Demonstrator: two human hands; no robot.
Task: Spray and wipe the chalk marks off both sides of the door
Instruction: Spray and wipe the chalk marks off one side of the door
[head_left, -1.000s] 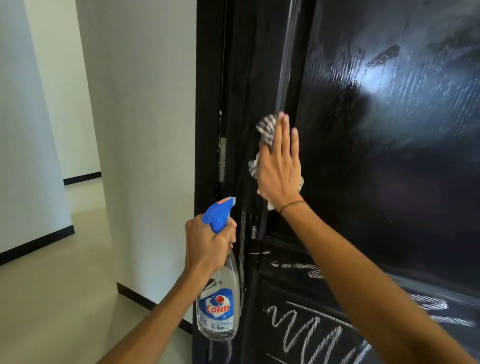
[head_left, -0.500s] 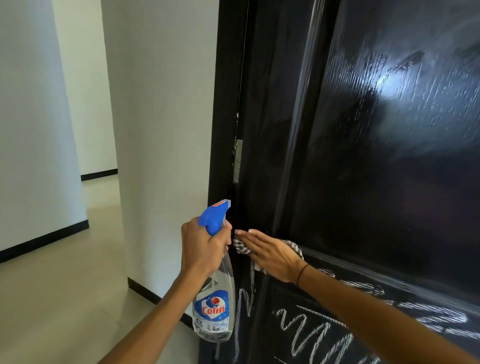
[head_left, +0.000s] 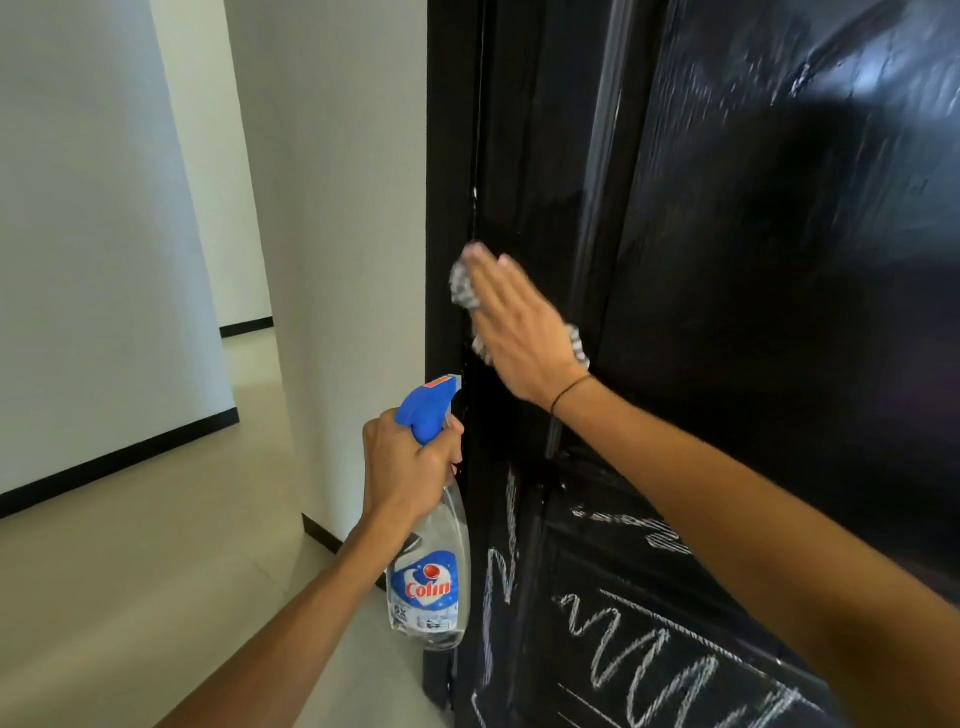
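Glossy black door (head_left: 753, 260), wood grain showing through the shine, upper panel wet-looking and streaked with light. Lower down, white chalk (head_left: 639, 649) runs in zigzags and straight lines across the panel, with a thinner scrawl up the door's left edge. Right hand (head_left: 511, 332) is flat on the door, fingers straight and together, pointing up and left, pressing a rag (head_left: 462, 288) against the wood close to the door's left edge. The rag is soft and crumpled, grey-and-white patterned, peeking out above the fingertips and again by the wrist. A thin dark band circles that wrist, and the forearm stretches in from the lower right. Left hand (head_left: 408, 470) is curled tight around the neck of the bottle (head_left: 431, 571), held upright just beside the door's edge, below the right hand. Clear plastic body with clear liquid, blue trigger head, blue label reading "Colin". To the left stands a smooth white wall (head_left: 332, 208) with a black skirting strip, and a pale floor (head_left: 130, 571).
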